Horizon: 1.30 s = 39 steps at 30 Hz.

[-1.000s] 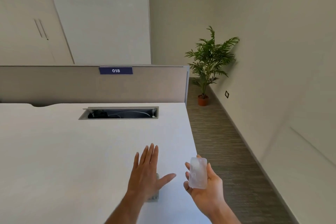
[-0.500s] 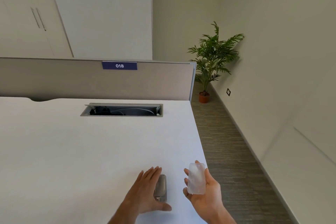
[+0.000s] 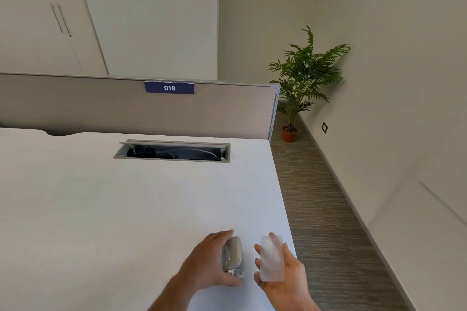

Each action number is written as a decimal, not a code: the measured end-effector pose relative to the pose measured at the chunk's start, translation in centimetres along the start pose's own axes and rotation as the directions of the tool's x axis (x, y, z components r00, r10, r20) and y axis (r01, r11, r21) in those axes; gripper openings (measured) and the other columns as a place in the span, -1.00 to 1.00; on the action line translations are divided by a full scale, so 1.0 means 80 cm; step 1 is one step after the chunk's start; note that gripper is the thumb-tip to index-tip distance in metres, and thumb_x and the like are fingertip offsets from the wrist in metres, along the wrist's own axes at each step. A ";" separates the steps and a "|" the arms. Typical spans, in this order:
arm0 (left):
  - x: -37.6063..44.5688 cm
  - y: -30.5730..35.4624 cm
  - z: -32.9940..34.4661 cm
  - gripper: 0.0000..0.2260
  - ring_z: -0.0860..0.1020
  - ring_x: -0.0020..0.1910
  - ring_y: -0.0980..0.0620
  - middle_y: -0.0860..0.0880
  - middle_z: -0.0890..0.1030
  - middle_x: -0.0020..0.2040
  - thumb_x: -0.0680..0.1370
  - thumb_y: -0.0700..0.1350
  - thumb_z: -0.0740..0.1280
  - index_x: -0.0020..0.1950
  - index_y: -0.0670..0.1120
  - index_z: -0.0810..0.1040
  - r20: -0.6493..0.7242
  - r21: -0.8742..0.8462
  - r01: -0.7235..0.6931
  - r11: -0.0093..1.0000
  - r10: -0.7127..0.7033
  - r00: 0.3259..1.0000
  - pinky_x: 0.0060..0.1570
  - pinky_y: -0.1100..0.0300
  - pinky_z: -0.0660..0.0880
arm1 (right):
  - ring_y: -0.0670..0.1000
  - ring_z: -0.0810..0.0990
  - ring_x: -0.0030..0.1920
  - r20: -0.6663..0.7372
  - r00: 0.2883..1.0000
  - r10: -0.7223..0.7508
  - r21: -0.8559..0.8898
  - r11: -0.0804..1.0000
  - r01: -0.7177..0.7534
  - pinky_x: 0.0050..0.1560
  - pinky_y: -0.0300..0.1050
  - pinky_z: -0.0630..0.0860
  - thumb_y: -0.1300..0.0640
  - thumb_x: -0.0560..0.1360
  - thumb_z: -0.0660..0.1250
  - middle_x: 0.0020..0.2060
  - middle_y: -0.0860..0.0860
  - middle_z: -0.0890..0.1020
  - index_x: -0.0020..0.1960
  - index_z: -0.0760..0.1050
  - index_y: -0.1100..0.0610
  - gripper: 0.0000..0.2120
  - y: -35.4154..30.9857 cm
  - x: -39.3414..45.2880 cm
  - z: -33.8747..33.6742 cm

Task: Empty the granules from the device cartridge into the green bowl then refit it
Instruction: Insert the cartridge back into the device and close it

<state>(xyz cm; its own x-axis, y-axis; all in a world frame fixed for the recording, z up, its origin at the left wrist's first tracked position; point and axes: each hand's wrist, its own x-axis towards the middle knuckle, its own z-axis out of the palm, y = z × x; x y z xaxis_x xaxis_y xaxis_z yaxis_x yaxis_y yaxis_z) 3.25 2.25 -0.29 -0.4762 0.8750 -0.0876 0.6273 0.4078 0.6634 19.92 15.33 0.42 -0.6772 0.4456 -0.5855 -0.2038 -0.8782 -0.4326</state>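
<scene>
A small silvery-grey device (image 3: pixel 232 254) lies on the white desk (image 3: pixel 101 209) near its right front corner. My left hand (image 3: pixel 207 262) is wrapped around the device's left side, thumb under its near end. A frosted, translucent rectangular cartridge (image 3: pixel 271 259) rests upright in the palm of my right hand (image 3: pixel 283 278), held just right of the device, over the desk's right edge. I cannot see any granules inside it. No green bowl is in view.
An open cable tray (image 3: pixel 174 151) with wires is set into the desk's far side. A grey partition (image 3: pixel 101 106) with a blue "018" label (image 3: pixel 169 88) stands behind it. A potted plant (image 3: pixel 303 78) stands on the striped floor to the right.
My left hand came down from a spread, raised pose and closed around the device on the desk. The right hand kept hold of the cartridge. The camera tilted slightly.
</scene>
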 end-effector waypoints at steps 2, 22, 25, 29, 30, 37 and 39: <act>0.006 0.019 -0.004 0.06 0.35 0.38 0.28 0.22 0.39 0.44 0.13 0.36 0.56 0.53 0.09 0.26 -0.012 -0.037 -0.054 0.998 0.053 0.998 0.40 0.29 0.32 | 0.16 0.53 -0.13 -0.004 1.000 0.012 0.004 1.000 -0.012 -0.21 0.02 0.46 -0.16 0.62 0.14 0.12 0.20 0.64 0.35 0.55 -0.04 -0.58 -0.001 0.001 0.000; 0.026 0.082 0.012 -0.09 0.47 0.22 0.20 0.26 0.48 0.35 0.18 0.41 0.54 0.44 0.22 0.30 0.056 -0.057 -0.284 0.957 0.287 0.956 0.22 0.23 0.52 | 0.18 0.57 0.07 0.038 0.999 0.027 0.026 0.999 -0.028 0.09 0.09 0.49 -0.08 0.58 0.21 0.15 0.24 0.59 0.36 0.52 0.24 -0.50 -0.007 -0.005 0.017; 0.025 0.082 0.014 -0.08 0.46 0.22 0.21 0.26 0.48 0.36 0.18 0.42 0.54 0.45 0.22 0.28 0.049 -0.047 -0.279 0.959 0.281 0.959 0.23 0.23 0.52 | 0.17 0.58 0.03 0.018 1.000 0.023 0.037 0.999 -0.023 0.06 0.07 0.51 -0.09 0.60 0.19 0.10 0.22 0.62 0.34 0.55 0.23 -0.52 -0.007 -0.006 0.021; 0.025 0.082 0.014 -0.07 0.46 0.23 0.22 0.27 0.46 0.37 0.18 0.41 0.55 0.46 0.22 0.28 0.036 -0.049 -0.279 0.959 0.281 0.959 0.25 0.25 0.50 | 0.16 0.58 -0.05 0.037 0.999 0.033 0.071 0.997 -0.036 -0.01 0.04 0.50 -0.08 0.61 0.19 -0.04 0.21 0.67 0.24 0.58 0.22 -0.57 -0.008 -0.008 0.023; 0.025 0.081 0.014 -0.07 0.46 0.24 0.22 0.27 0.46 0.37 0.18 0.41 0.55 0.46 0.23 0.27 0.034 -0.051 -0.277 0.960 0.279 0.960 0.26 0.25 0.50 | 0.17 0.58 -0.07 0.037 0.999 0.030 0.078 0.996 -0.033 -0.02 0.04 0.50 -0.07 0.61 0.19 -0.07 0.21 0.68 0.21 0.59 0.22 -0.58 -0.008 -0.009 0.024; 0.021 0.085 0.012 -0.13 0.47 0.21 0.22 0.28 0.46 0.36 0.22 0.41 0.53 0.44 0.25 0.27 0.015 -0.051 -0.280 0.959 0.281 0.960 0.24 0.33 0.50 | 0.16 0.57 -0.06 0.008 0.999 0.036 0.072 0.997 -0.036 0.00 0.04 0.50 -0.09 0.59 0.23 0.01 0.21 0.64 0.22 0.59 0.20 -0.58 -0.008 -0.011 0.028; 0.020 0.086 0.012 -0.11 0.47 0.21 0.23 0.26 0.46 0.38 0.23 0.41 0.52 0.46 0.24 0.25 0.000 -0.044 -0.283 0.958 0.283 0.959 0.24 0.35 0.49 | 0.16 0.57 -0.04 0.004 0.999 0.042 0.066 0.997 -0.042 0.00 0.04 0.50 -0.10 0.59 0.22 0.06 0.21 0.62 0.24 0.59 0.19 -0.58 -0.008 -0.012 0.029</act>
<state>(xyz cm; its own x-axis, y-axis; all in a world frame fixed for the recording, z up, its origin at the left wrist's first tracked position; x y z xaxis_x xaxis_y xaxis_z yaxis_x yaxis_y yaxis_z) 7.37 6.67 3.43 -0.2792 0.9546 0.1038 0.7083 0.1318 0.6935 19.11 15.06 2.86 -0.6881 0.4078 -0.6001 -0.2214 -0.9057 -0.3616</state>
